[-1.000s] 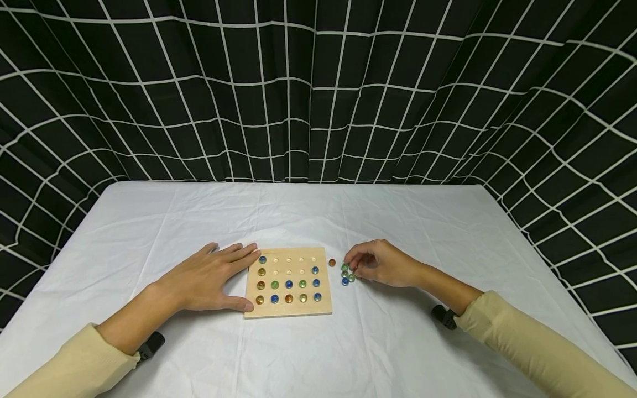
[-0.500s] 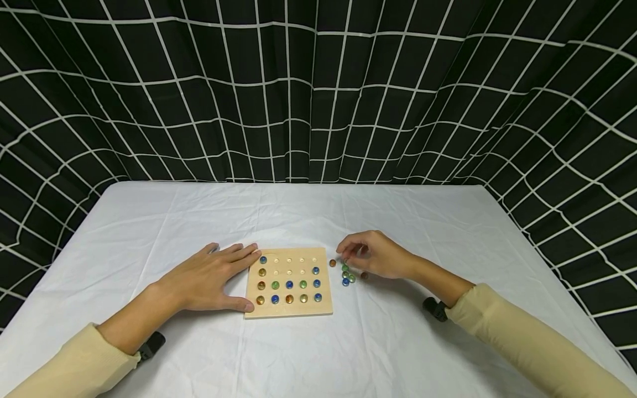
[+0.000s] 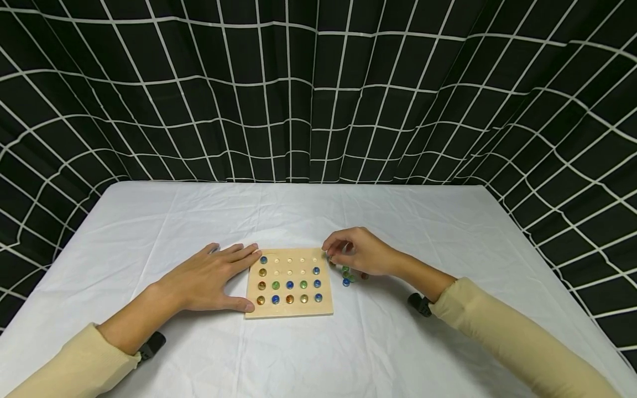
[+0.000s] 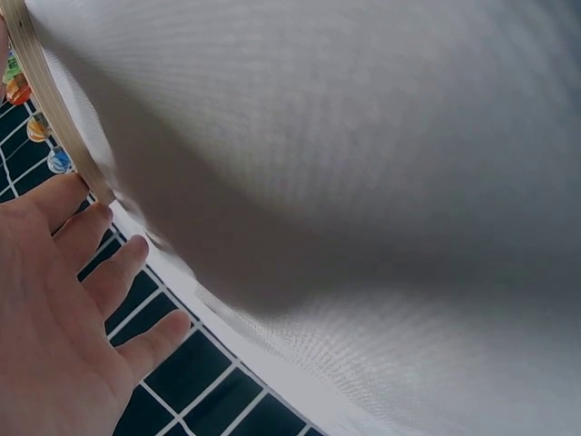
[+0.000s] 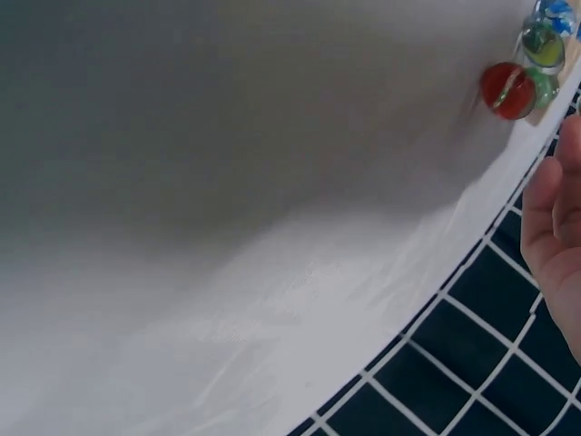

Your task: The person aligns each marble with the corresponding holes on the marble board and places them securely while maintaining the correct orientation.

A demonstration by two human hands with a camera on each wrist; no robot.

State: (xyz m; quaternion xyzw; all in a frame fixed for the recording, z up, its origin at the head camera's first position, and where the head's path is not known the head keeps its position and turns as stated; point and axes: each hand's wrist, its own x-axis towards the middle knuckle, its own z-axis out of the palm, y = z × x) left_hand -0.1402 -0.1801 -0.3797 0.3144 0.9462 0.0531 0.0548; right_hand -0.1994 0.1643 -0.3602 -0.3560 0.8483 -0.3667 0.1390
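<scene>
A pale wooden board (image 3: 296,292) with rows of shallow hollows lies on the table. Glass marbles fill its two near rows, the left column and part of the right. My left hand (image 3: 209,279) rests spread along the board's left edge, thumb at the near corner; the left wrist view shows its fingers against the board's side. Just beyond the right edge, my right hand (image 3: 365,251) pinches a small marble (image 3: 328,257), mostly hidden by the fingertips, its colour unclear. Below that hand lie loose marbles: green (image 3: 345,270), blue (image 3: 345,282) and a reddish one (image 3: 365,276).
A white cloth (image 3: 298,354) covers the table. Black curtains (image 3: 278,99) with a white grid enclose the back and sides. In the right wrist view a red marble (image 5: 508,91) sits beside green ones (image 5: 543,44) on the cloth.
My right hand has lifted from the loose marbles and moved left to the board's right edge, a marble in its fingertips. A reddish marble came into view behind it. The left hand stays put.
</scene>
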